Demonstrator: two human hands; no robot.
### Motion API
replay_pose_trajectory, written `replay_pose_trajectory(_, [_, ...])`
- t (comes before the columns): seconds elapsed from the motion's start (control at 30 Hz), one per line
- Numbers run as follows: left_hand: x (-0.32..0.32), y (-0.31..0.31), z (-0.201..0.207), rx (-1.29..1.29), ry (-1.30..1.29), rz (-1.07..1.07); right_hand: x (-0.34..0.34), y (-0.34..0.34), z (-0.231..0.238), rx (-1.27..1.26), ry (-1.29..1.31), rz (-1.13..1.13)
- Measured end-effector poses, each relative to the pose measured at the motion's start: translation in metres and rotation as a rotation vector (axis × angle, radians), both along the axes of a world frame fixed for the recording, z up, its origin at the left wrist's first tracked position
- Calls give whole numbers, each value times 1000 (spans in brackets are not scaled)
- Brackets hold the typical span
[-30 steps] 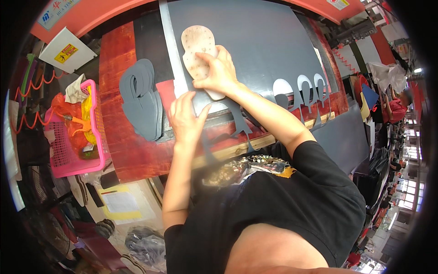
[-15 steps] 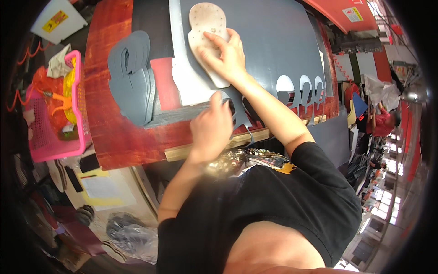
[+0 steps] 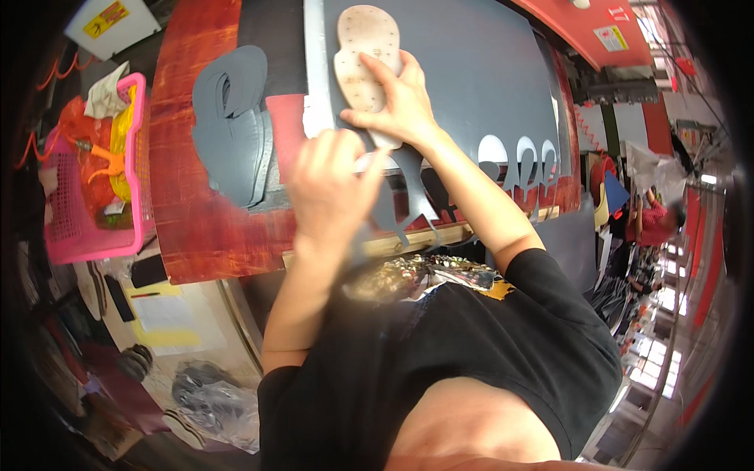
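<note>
Left hand [image 3: 326,184] sits farther left than a moment ago, by front edge of tabletop [image 3: 216,250], blurred, grip unclear; right hand [image 3: 407,104] clasps sole-shaped block [image 3: 369,33] near left edge of grey sheet [image 3: 471,74], where tugging scrap [image 3: 415,192] could skew it.

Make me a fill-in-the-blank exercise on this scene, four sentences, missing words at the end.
1. The right hand holds the pale template over a sheet whose colour is ____.
2. The stack of cut pieces lies on the template's ____ side in the picture.
3. The basket at the picture's edge is coloured ____.
4. The tool in the basket is mainly coloured ____.

Missing words: grey; left; pink; orange.
</note>
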State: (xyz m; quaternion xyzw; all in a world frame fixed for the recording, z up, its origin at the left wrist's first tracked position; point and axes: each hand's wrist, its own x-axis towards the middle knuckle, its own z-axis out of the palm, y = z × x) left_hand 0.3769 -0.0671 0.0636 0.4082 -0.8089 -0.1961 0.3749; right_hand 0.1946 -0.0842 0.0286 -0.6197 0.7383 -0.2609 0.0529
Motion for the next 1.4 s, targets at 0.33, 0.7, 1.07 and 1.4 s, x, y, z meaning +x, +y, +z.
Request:
replay_pose_trajectory(0.33, [-21, -18, -64, 112, 62, 0, 6, -3, -4, -103, -140, -95])
replay_pose_trajectory(0.7, [-20, -25, -68, 161, 42, -11, 9, -13, 0, -103, -117, -100])
replay_pose_trajectory(1.07, [-25, -36, -68, 182, 25, -27, -2, -19, 3, -108, -67, -52])
replay_pose_trajectory(1.4, [-65, -105, -56, 98, -8, -5, -43, -89, -1, -201, -65, 12])
